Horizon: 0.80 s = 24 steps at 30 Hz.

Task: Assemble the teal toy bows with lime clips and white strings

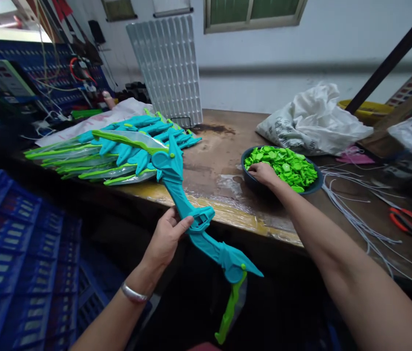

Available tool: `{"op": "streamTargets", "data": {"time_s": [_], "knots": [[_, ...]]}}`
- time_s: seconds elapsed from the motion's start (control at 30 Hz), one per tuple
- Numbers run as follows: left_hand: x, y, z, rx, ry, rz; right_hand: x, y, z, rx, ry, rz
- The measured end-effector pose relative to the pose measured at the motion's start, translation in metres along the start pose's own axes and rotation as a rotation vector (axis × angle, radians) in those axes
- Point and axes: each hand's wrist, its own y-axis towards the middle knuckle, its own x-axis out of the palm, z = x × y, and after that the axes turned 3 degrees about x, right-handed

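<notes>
My left hand (pixel 171 231) grips a turquoise plastic toy bow (pixel 206 243) near its middle, thumb on top. Green and clear blades hinge from both ends of the bow, one pointing left and one hanging down. My right hand (pixel 263 173) reaches into the left side of a dark round basin (pixel 313 189) heaped with small bright green plastic pieces (pixel 289 168). Its fingers are bent down among the pieces; whether they pinch one is hidden. A pile of similar turquoise and green toy bows (pixel 125 151) lies on the table to the left.
The worn wooden table (pixel 224 141) carries a white sack (pixel 315 119), white cords (pixel 352 209) and red-handled pliers (pixel 410 222) at right. A ribbed translucent panel (pixel 171 68) leans on the wall. Blue plastic crates (pixel 23 258) stand at lower left.
</notes>
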Motion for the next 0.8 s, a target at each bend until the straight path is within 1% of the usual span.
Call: {"op": "streamTargets", "data": {"time_s": [0.23, 0.37, 0.47, 0.53, 0.67, 0.8], "knots": [[-0.002, -0.024, -0.021, -0.034, -0.104, 0.082, 0.001, 0.001, 0.0, 0.069, -0.094, 0.047], [-0.005, -0.041, -0.036, -0.074, -0.109, 0.166, -0.002, -0.001, -0.002, 0.034, -0.102, 0.02], [-0.008, -0.055, -0.049, -0.1, -0.152, 0.189, -0.006, -0.005, -0.004, -0.005, -0.105, -0.021], [-0.01, -0.064, -0.057, -0.115, -0.191, 0.209, -0.009, -0.009, -0.006, -0.015, -0.117, -0.024], [-0.015, -0.08, -0.07, -0.153, -0.233, 0.246, -0.011, -0.013, -0.01, 0.004, -0.149, 0.009], [-0.021, -0.091, -0.076, -0.188, -0.241, 0.282, -0.009, -0.014, -0.012, 0.047, -0.16, 0.082]]}}
